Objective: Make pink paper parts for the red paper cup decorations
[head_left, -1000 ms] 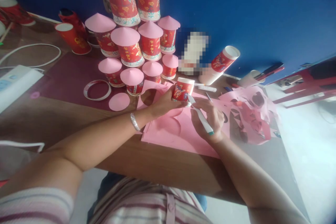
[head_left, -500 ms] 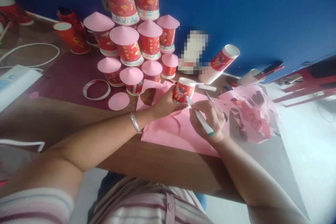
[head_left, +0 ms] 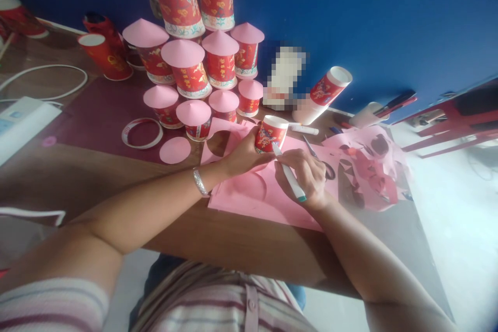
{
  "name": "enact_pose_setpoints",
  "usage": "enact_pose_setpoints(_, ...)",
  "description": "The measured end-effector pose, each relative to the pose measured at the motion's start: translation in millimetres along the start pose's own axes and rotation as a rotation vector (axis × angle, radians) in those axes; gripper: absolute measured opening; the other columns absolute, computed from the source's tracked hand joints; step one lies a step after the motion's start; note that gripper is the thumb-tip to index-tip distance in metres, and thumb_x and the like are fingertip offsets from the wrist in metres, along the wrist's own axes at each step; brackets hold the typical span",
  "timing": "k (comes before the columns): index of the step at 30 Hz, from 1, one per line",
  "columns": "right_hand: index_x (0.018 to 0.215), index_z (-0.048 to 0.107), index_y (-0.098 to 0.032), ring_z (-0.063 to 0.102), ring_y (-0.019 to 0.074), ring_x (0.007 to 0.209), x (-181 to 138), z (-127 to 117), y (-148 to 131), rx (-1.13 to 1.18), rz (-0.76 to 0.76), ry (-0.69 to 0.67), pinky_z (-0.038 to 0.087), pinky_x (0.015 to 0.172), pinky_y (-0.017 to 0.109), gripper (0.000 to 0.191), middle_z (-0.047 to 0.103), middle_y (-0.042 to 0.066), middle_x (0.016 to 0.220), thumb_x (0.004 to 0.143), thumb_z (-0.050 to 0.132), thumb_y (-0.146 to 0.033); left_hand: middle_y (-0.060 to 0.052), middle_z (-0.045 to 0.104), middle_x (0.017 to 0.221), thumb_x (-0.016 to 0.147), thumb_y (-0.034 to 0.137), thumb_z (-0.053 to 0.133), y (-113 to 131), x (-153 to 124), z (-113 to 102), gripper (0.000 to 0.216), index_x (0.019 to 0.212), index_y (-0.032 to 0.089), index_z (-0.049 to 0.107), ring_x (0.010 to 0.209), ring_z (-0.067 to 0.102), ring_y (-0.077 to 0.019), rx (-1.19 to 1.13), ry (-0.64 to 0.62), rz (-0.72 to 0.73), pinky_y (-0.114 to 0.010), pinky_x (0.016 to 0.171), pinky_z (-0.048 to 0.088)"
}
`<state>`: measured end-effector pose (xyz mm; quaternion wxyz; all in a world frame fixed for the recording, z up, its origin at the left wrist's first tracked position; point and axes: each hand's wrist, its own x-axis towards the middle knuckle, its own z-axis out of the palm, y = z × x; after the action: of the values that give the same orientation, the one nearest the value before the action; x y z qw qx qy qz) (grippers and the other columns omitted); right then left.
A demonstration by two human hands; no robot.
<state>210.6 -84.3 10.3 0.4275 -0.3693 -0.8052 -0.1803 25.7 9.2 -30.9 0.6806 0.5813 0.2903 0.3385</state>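
My left hand grips a small red patterned paper cup standing on a pink paper sheet. A silver bracelet is on that wrist. My right hand is closed round a white pen with a green end; its tip touches the base of the cup. A curved line shows on the sheet near the cup.
Several red cups with pink cone lids are stacked behind. A pink paper disc and a cut cup ring lie to the left. Scissors and pink scraps lie to the right. A cup lies on its side by the blue wall.
My right hand with the pen has slid left and toward me round the cup's base. The cup has tilted slightly in my left hand.
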Motion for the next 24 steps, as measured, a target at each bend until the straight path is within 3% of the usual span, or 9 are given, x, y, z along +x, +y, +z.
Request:
enact_pose_setpoints(11,0.124,0.067,-0.024,0.078,0.0171,0.075,0.9,-0.4,0.4,-0.04,-0.004,-0.015,0.061,0.062,0.029,0.023,0.079,0.001,0.091,0.109,0.067,-0.007,-0.019,0.079,0.14,0.066,0.072,0.112,4.2,-0.9,1.3,0.107,0.143,0.019,0.059,0.139,0.076,-0.0411,-0.022,-0.003,0.011,-0.056,0.117,0.066)
enact_pose_setpoints(24,0.125,0.068,-0.025,0.075,0.0178,0.073,-0.2,2.1,1.4,-0.038,-0.021,-0.002,0.062,0.066,0.03,0.03,0.077,0.0,0.09,0.103,0.067,-0.005,-0.015,0.081,0.138,0.067,0.071,0.112,3.1,-0.2,1.3,0.103,0.143,0.022,0.062,0.134,0.077,-0.0382,0.006,0.011,-0.006,-0.055,0.115,0.066)
